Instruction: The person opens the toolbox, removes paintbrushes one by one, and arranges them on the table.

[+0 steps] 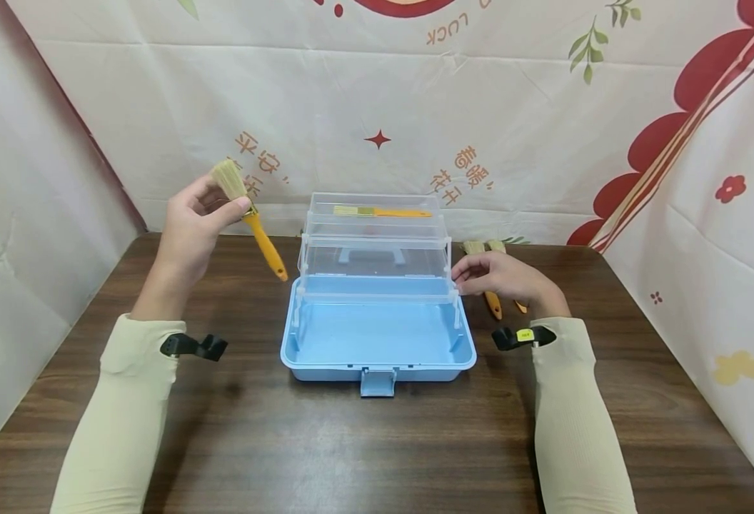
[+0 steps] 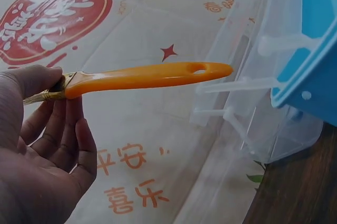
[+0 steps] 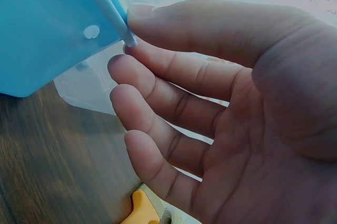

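My left hand (image 1: 187, 225) pinches a paintbrush (image 1: 264, 246) by its metal ferrule, raised to the left of a light blue toolbox (image 1: 325, 373). The brush's pale bristles point up and its orange handle slopes down toward the box; in the left wrist view the handle (image 2: 147, 75) shows a hanging hole. The toolbox stands unlatched with its clear lid and trays raised at the back. Another paintbrush (image 1: 403, 213) lies across the upper clear tray. At the box's right rear corner, my right hand (image 1: 508, 277) pinches the edge (image 3: 117, 21) between thumb and index finger.
Two more orange-handled paintbrushes (image 1: 493, 305) lie on the dark wooden table (image 1: 377, 450) behind the right hand, partly hidden by it. A front latch (image 1: 378, 383) hangs down from the toolbox. Printed white cloth (image 1: 377, 93) lines the back and both sides.
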{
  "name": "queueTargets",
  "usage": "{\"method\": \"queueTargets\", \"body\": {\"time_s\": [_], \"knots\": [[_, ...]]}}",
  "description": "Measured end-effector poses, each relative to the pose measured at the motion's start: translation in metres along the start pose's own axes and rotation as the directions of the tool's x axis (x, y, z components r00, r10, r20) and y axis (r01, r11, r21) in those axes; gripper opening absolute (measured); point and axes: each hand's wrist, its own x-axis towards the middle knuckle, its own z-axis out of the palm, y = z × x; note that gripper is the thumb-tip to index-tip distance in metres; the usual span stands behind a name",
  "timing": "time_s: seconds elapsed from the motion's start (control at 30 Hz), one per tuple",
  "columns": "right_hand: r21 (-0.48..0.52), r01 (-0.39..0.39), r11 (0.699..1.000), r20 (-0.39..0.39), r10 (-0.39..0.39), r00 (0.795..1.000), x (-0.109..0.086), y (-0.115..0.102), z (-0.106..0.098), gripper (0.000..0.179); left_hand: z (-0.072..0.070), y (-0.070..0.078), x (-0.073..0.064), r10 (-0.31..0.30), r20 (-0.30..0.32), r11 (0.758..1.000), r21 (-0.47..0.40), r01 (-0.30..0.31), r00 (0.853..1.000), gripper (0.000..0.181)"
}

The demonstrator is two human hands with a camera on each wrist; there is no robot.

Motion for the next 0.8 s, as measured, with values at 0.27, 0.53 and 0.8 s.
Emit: {"method": "queueTargets", "body": {"time_s": [0.27,0.53,0.8], "knots": [[-0.011,0.000,1.000,0.000,0.000,1.000,0.000,0.001,-0.001,0.027,-0.012,-0.015,0.002,-0.039,0.009,0.999,0.001,0.039,0.999,0.013],[0.002,0.000,1.000,0.006,0.000,1.000,0.001,0.002,-0.002,0.025,-0.008,-0.037,-0.001,-0.128,0.011,0.992,0.018,0.128,0.992,0.011],[0.014,-0.001,1.000,0.004,0.001,1.000,0.001,0.001,-0.001,0.024,-0.009,-0.061,-0.001,-0.274,0.039,0.957,0.113,0.269,0.961,0.025]]}}
